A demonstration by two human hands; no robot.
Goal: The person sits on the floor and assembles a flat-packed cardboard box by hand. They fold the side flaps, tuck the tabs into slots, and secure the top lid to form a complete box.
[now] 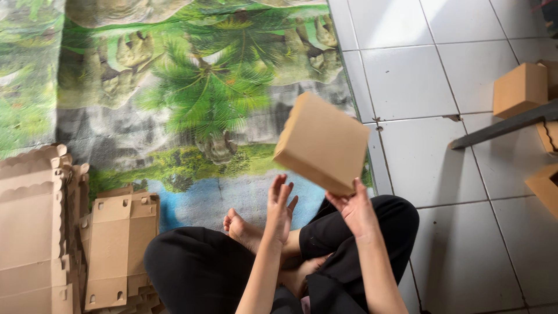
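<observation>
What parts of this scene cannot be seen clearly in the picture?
- Assembled cardboard box, head view: motion-blurred; its underside and any opening face away.
- Right hand: fingertips hidden behind the box, so contact is unclear.
- Left hand: open, apart from the box.
- Stack of flat cardboard blanks: cut off by the left and bottom edges.
- Boxes at right: partly cropped by the frame.
</observation>
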